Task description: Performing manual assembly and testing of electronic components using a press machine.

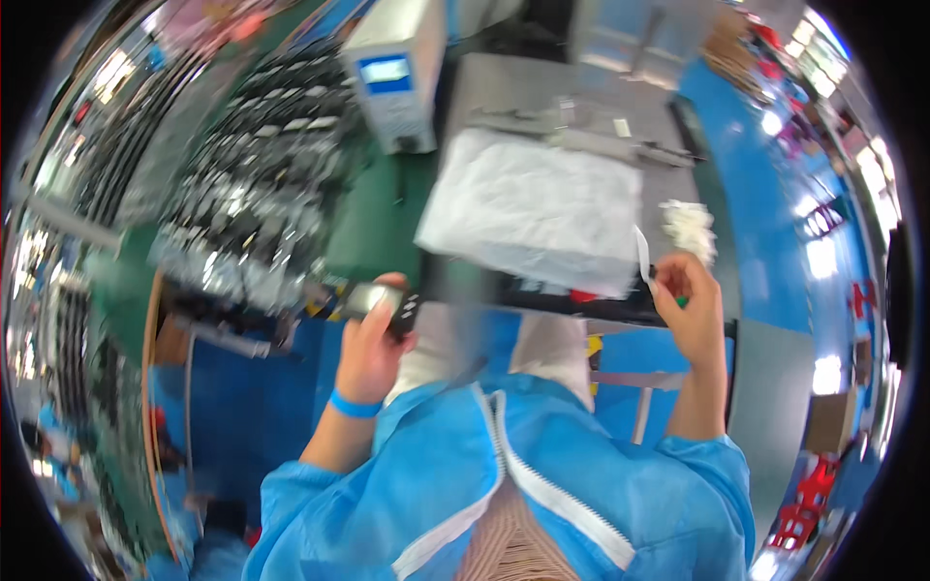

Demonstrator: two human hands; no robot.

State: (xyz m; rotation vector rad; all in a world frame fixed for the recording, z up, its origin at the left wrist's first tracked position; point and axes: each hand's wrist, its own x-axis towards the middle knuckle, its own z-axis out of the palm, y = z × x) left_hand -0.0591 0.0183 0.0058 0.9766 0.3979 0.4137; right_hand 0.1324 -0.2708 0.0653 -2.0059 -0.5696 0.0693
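Observation:
My left hand (371, 356), with a blue band at its wrist, is closed around a small dark handheld device (406, 316) with a pale screen-like face and light buttons. Between the thumb and fingers of my right hand (696, 308) is a thin white strip (643, 254), held at its lower end. The strip rises beside the right edge of a crumpled white sheet or bag (533, 205), which lies flat on the bench before me. Just beyond my right hand sits a bunch of small white pieces (689, 229), too blurred to name. Something green shows by my right fingers.
A white box-shaped instrument (412, 102) with a blue-framed display stands at the far left of the bench. Behind the white sheet runs a metal fixture (591, 136). Many dark parts in clear plastic (257, 184) cover the green surface on the left. Blue floor (756, 184) lies to the right.

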